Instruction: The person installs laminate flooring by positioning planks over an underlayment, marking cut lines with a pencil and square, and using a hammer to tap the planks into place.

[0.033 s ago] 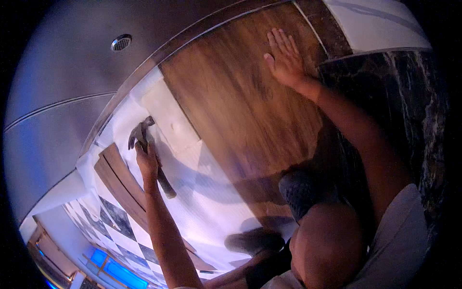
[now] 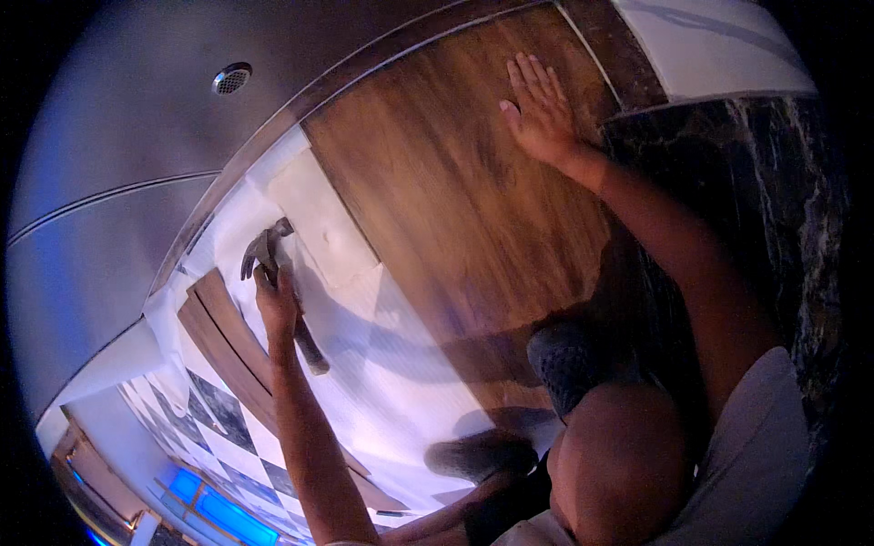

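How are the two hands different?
The left hand is curled around a claw hammer, near its head; the right hand holds nothing. The left hand is over the white sheet; the right hand lies flat on the wood-look flooring, fingers out straight. Both are bare.

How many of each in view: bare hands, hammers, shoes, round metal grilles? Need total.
Bare hands: 2 (left hand, right hand)
Hammer: 1
Shoes: 2
Round metal grille: 1
Total: 6
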Action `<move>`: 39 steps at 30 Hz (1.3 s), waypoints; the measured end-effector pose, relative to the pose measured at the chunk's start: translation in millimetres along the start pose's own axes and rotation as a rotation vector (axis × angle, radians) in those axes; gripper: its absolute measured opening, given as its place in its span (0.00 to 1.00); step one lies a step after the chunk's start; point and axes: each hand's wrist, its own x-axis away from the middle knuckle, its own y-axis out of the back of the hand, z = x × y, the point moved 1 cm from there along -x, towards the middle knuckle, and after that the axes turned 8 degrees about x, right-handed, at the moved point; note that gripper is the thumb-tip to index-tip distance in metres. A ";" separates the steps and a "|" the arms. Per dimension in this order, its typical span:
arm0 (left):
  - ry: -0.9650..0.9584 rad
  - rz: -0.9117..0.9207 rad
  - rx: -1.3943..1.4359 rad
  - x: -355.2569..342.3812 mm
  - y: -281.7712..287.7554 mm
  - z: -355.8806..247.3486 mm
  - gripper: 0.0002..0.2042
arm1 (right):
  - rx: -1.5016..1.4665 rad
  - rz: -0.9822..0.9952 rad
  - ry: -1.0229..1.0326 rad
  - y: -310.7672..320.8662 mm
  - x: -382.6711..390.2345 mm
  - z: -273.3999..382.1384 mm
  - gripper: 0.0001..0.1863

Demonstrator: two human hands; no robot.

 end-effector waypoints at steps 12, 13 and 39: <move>0.284 -0.020 0.157 11.5 -5.5 30.6 0.15 | 0.043 0.018 0.011 -2.4 2.6 -1.0 0.33; 0.431 0.002 0.241 15.5 -0.7 32.0 0.15 | 0.037 0.032 0.003 -3.2 2.4 -2.5 0.34; 0.814 0.374 0.405 295.8 162.2 -46.6 0.20 | -0.003 0.119 -0.248 -1.6 -3.9 -8.0 0.37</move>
